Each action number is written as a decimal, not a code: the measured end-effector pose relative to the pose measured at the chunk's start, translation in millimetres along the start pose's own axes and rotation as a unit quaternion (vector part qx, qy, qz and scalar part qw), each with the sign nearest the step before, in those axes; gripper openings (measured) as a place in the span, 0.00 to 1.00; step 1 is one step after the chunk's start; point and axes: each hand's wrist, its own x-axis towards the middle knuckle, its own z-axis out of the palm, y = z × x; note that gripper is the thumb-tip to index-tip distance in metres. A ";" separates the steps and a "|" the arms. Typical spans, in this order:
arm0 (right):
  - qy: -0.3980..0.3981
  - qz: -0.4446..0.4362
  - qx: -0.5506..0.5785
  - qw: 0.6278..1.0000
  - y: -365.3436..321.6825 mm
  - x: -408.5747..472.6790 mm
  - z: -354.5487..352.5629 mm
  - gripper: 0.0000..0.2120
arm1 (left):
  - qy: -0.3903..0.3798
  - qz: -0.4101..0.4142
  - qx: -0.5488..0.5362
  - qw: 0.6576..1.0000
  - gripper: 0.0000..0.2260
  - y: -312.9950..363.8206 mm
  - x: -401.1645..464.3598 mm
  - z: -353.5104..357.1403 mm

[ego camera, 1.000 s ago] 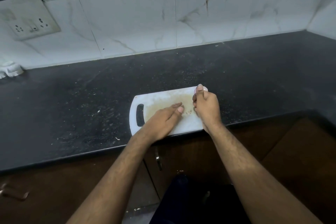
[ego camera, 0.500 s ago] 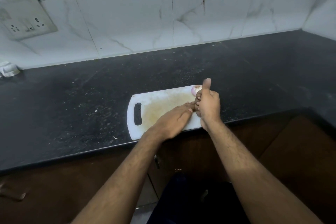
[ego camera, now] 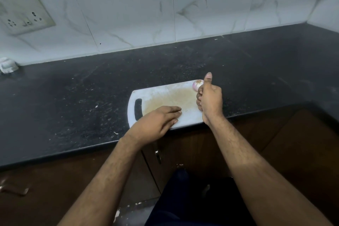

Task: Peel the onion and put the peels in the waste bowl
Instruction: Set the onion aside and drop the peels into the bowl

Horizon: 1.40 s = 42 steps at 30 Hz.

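Note:
A small pinkish onion (ego camera: 196, 84) lies at the far right corner of a stained white cutting board (ego camera: 165, 95), partly hidden behind my right hand. My right hand (ego camera: 211, 101) stands on its edge at the board's right end, just in front of the onion, with its fingers curled into a fist and its thumb pointing up. Nothing shows inside the fist. My left hand (ego camera: 156, 124) rests on the near part of the board with its fingers straight, holding nothing. No waste bowl is in view.
The board sits at the front edge of a dark speckled countertop (ego camera: 73, 101). Behind it are a tiled wall and a socket plate (ego camera: 23, 13). A small white object (ego camera: 8, 65) lies far left. A cabinet door with a handle (ego camera: 157, 154) is below.
My left hand has slid back toward me, away from my right hand. My right thumb has lifted upright, and the onion now shows beyond the fist.

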 end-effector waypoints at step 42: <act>-0.017 -0.058 -0.087 0.994 14.9 7.9 4.0 0.34 | 0.072 -0.120 -0.049 0.989 0.16 34.4 61.9 -14.3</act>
